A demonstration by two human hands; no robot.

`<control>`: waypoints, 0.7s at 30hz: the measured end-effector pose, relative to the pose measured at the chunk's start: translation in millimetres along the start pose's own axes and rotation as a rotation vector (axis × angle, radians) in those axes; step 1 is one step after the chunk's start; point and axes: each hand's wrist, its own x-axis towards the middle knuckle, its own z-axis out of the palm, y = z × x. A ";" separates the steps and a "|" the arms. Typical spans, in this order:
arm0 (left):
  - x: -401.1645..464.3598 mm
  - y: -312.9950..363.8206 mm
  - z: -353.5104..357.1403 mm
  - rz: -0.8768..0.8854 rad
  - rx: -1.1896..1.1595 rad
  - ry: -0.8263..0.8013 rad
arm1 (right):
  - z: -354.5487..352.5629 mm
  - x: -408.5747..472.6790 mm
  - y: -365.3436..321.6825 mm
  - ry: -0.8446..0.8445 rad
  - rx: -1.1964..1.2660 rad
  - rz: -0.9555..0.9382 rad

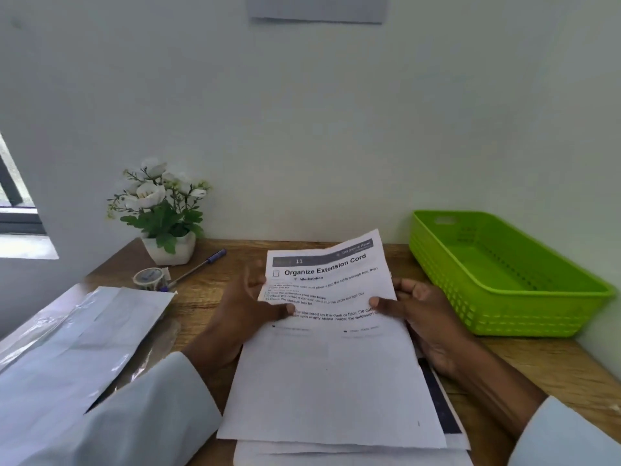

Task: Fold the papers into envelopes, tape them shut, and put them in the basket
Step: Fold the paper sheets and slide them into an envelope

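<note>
A: In the basket (504, 317)?
B: Nothing visible. Green, slatted, at the right back corner of the wooden desk (228, 260), against the wall.
A: And the paper (331, 361)?
B: Printed sheet, front centre, far end lifted off the stack of papers (346, 455) beneath. Pinched at the left edge by the left hand (245, 314), thumb on top. Pinched at the right edge by the right hand (426, 317), thumb likewise on top.
A: Tape?
B: Tape roll (150, 278) far left, just beside a pen (198, 268), near a potted plant (161, 210). Clear plastic sleeve (67, 348) with paper inside, lying at the left edge.
</note>
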 end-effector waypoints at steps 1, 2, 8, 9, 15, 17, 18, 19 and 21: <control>3.2 -2.0 -2.5 -0.035 -0.090 -0.001 | -1.6 1.5 0.8 -0.010 -0.016 -0.009; 4.0 -2.7 -3.7 -0.062 -0.164 0.007 | -3.8 2.1 1.7 -0.034 -0.042 -0.006; 3.7 -2.2 -8.2 -0.106 -0.348 0.012 | -7.5 7.5 -0.7 -0.124 -0.101 0.046; 3.7 -2.6 -10.5 -0.121 -0.385 -0.012 | -7.3 9.3 -0.7 -0.110 -0.069 0.047; -0.9 3.0 -10.6 -0.105 -0.417 -0.135 | -6.2 12.0 -3.4 -0.104 -0.017 0.019; -1.5 1.5 -10.4 -0.101 -0.414 -0.143 | -8.0 9.7 -4.0 -0.111 -0.027 -0.030; -1.0 0.4 -11.0 -0.097 -0.415 -0.140 | -9.7 9.7 -3.6 -0.120 -0.035 -0.048; -0.7 2.1 -13.2 -0.103 -0.414 -0.141 | -10.2 7.7 -6.6 -0.130 -0.052 -0.052; -2.5 8.1 -16.3 -0.173 -0.386 -0.137 | -10.8 3.7 -12.2 -0.156 -0.075 -0.006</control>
